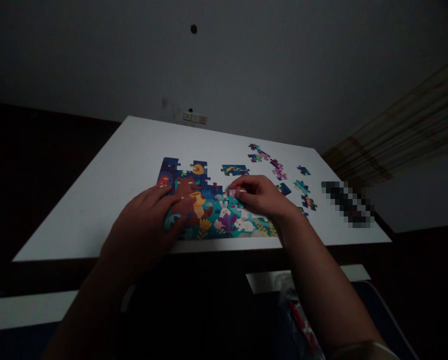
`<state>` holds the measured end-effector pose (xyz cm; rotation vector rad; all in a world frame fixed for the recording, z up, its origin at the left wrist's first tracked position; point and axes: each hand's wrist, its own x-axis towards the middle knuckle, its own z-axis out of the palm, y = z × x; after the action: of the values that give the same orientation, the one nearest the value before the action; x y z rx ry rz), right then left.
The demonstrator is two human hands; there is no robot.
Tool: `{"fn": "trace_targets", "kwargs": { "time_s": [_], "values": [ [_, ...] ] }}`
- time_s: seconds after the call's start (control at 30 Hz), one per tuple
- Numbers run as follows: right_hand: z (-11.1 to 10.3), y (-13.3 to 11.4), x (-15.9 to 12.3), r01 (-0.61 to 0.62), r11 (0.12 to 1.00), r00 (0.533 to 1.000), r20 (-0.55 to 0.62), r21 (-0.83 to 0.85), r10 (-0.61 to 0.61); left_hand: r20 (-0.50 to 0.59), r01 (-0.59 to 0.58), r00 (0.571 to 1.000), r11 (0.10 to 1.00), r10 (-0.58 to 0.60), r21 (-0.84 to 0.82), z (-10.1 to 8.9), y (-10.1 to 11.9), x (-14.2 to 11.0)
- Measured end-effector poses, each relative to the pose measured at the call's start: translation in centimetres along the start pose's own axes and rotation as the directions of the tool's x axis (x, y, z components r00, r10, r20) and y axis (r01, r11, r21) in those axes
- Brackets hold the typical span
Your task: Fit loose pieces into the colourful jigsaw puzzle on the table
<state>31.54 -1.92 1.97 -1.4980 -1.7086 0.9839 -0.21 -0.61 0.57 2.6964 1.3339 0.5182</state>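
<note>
1. Puzzle (pixel 209 205) lies half-built on white table (pixel 107 175), near its front edge.
2. L hand (pixel 149 220) flat, fingers spread, on puzzle's left part.
3. R hand (pixel 259 194) pinches small piece (pixel 233 192) at puzzle's upper right edge.
4. Loose pieces (pixel 280 172) right of puzzle.

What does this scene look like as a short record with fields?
setting: dim room, white rectangular table
main thing: colourful partly assembled cardboard jigsaw puzzle with bear and rabbits
left hand: lies flat on the puzzle's left part
right hand: fingertips pinch a small pinkish puzzle piece at the puzzle's upper edge
loose pieces: scattered on the table right of the puzzle
wall: socket plate behind table
</note>
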Motion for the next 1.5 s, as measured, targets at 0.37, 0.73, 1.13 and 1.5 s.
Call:
{"fn": "trace_targets", "kwargs": {
  "time_s": [0.37, 0.73, 1.13, 1.5],
  "values": [
    [-2.1, -0.1, -3.5, -0.093, 0.995, 0.993, 0.075, -0.039, 0.096, 0.015, 0.045, 0.999, 0.999, -0.044, -0.002, -0.5, 0.5, -0.2],
    [-1.7, 0.6, -4.5, 0.027, 0.984, 1.0, -0.008, -0.177, -0.028, 0.029, 0.053, 0.998, 0.999, -0.053, 0.008, -0.9, 0.7, 0.0],
    [-1.3, 1.0, -4.9, 0.009, 0.994, 0.997, -0.081, -0.105, -0.018, 0.035, 0.063, 0.997, 0.998, -0.063, 0.018, -0.7, 0.6, 0.1],
    [-1.2, -0.2, -3.5, 0.063, 0.998, 0.964, -0.258, -0.016, -0.065, 0.01, 0.05, 0.999, 0.998, -0.049, -0.025, -1.1, 0.9, -0.2]
  ]
}}
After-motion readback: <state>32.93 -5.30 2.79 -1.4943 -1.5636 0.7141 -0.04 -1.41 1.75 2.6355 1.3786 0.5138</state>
